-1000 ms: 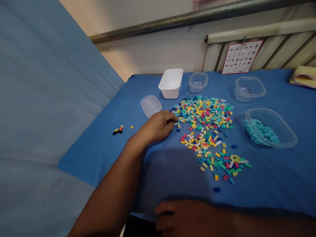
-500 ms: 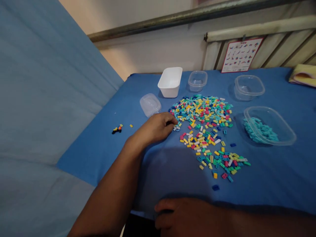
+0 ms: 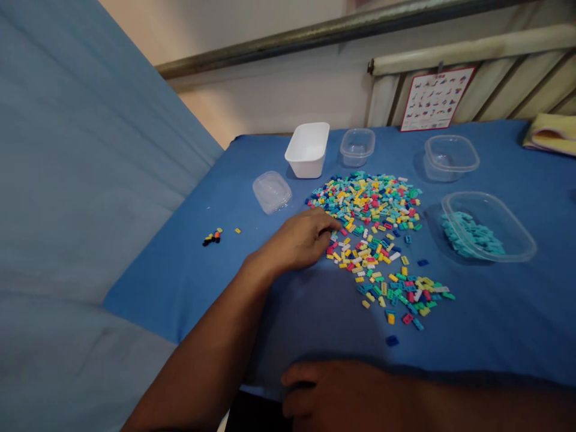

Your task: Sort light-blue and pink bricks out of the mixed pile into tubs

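My left hand reaches to the near left edge of a heap of small toy building bricks in many colours. Its fingers are bent and drawn together, with the fingertips down among the bricks; what lies between them is hidden. A looser spread of bricks trails from the heap toward me. Low in the view, my right hand rests at the near table edge, fingers slightly apart and holding nothing visible. To the right, a clear plastic container holds turquoise bricks.
Behind the heap stand a white tub, a small clear container and another clear container. A clear lid lies left of the heap. Several black, orange and yellow bricks sit farther left. A picture card leans at the back.
My left hand has slid a little to the right and toward me along the heap's edge. The right hand stays where it was.
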A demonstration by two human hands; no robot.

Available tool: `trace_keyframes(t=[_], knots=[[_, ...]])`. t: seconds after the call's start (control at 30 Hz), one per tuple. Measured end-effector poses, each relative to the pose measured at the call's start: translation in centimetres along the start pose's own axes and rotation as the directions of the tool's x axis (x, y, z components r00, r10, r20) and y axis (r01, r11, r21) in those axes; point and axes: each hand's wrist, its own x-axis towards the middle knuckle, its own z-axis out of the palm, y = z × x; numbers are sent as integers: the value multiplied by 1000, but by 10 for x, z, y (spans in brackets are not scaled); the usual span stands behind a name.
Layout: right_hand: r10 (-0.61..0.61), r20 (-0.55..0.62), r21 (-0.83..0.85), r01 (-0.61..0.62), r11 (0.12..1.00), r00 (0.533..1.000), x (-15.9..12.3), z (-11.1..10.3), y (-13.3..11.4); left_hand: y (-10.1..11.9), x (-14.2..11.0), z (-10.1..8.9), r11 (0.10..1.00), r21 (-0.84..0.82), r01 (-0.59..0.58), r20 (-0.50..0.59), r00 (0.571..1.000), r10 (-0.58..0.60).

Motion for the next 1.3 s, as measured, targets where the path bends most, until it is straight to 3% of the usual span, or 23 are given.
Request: trace_keyframes(t=[0.23, 0.43, 0.67, 0.93, 1.03, 1.13, 1.3], knots=[[0, -17, -5, 0, 1000, 1000, 0, -2, -1, -10, -5, -6, 998, -38, 59, -83, 995, -62], [6, -4, 8, -6, 1000, 1000, 2, -2, 0, -2, -2, -3, 996, 11, -85, -18, 996, 85], [3, -6, -7, -3, 1000, 1000, 2, -4, -1, 9, -1, -4, 998, 52, -28, 47, 999, 25], [2, 9, -3, -2, 1000, 1000, 2, -8, 0, 2, -4, -3, 993, 104, 59, 1, 998, -60], [-7, 0, -1, 7, 1000, 1000, 2, -7, 1, 5, -2, -3, 996, 86, 0, -44, 999, 4], [7, 11, 0, -7, 1000, 1000, 3, -7, 1, 10, 0, -3, 994, 74, -81, -19, 996, 82], [7, -13, 5, -7, 1000, 1000, 3, -6, 0, 10, -1, -2, 996, 50, -79, 26, 997, 78]])
